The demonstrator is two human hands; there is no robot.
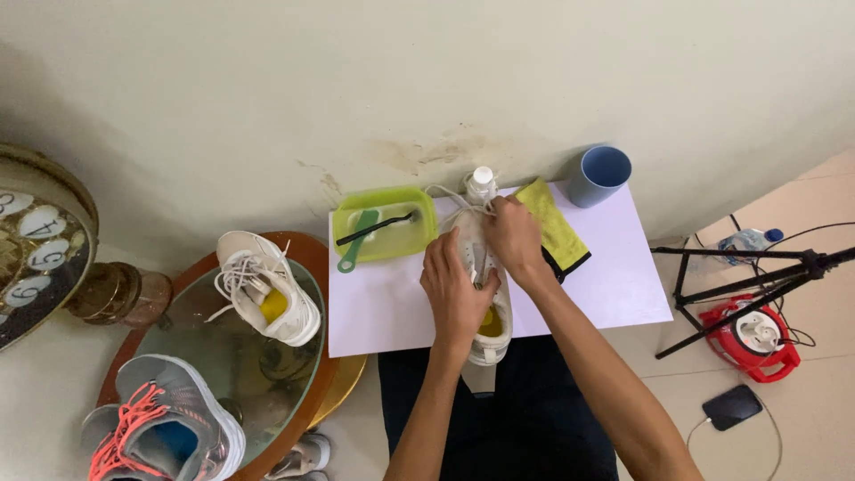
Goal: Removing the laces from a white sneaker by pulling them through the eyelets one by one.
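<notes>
- A pale, stained wall point(427, 80) fills the upper view, with tiled floor to the right.
- A small white table point(614, 285) stands against the wall, over the person's dark lap.
- To the left, a round glass-topped table point(223, 356) carries a white sneaker point(267, 289) and a grey sneaker with orange laces point(165, 428).
- A second white shoe point(485, 303) lies in the middle of the white table, toe towards the wall.
- The left hand point(454, 298) is closed over that shoe's side, holding it.
- The right hand point(512, 236) pinches the white laces point(450, 203) at the shoe's front.
- Just left of it sits a green tray point(385, 224) holding a brush point(370, 232).
- A yellow cloth point(557, 232) lies just right of the right hand, and a blue cup point(598, 175) stands behind it.
</notes>
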